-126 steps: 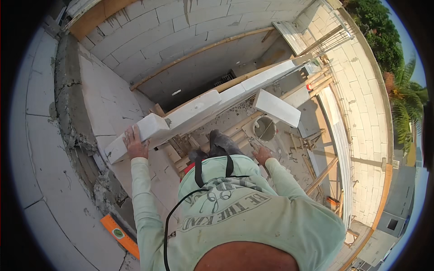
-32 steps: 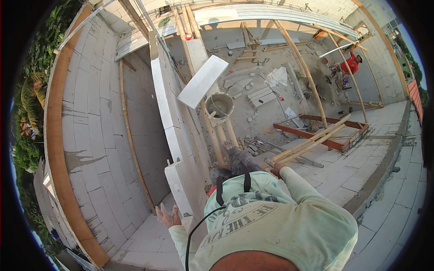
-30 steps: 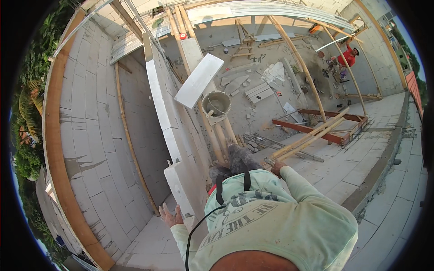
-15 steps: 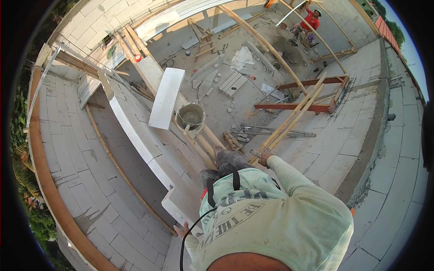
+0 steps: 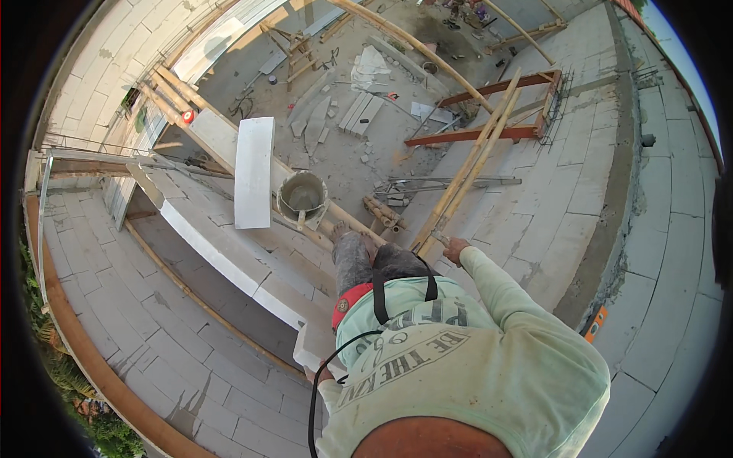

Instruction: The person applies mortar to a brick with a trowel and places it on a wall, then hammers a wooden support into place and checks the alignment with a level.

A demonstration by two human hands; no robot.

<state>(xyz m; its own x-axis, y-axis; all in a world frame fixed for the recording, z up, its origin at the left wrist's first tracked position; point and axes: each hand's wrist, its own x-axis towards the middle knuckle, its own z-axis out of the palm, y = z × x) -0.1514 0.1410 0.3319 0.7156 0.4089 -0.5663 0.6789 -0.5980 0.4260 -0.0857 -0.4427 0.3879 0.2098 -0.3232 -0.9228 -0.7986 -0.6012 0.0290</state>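
Note:
My right hand (image 5: 456, 250), out to the right beside the bamboo poles, is closed round a small grey metal hand tool (image 5: 439, 236) whose exact kind I cannot make out. Low on the left, my left hand (image 5: 322, 373) rests against the outer side of a white block (image 5: 311, 345) at the near end of the low block wall (image 5: 229, 261); my sleeve and a black cord partly cover it, and its fingers are mostly hidden. Ahead of my feet stands a bucket (image 5: 302, 197) of grey mortar, with a handle sticking out. Next to it a long white block (image 5: 254, 172) lies across the planks.
Bamboo poles (image 5: 475, 164) slant up on my right by a reddish steel frame (image 5: 466, 133). Below lies a floor (image 5: 359, 164) with rubble and blocks. An orange level (image 5: 596, 324) leans at the right wall. A drop (image 5: 221, 298) runs left of the low wall. Another person is partly visible at the top.
My view has turned, so the bucket and long block sit farther left. My right hand still holds the tool, its metal end now pointing along the poles. My left hand stays at the end block.

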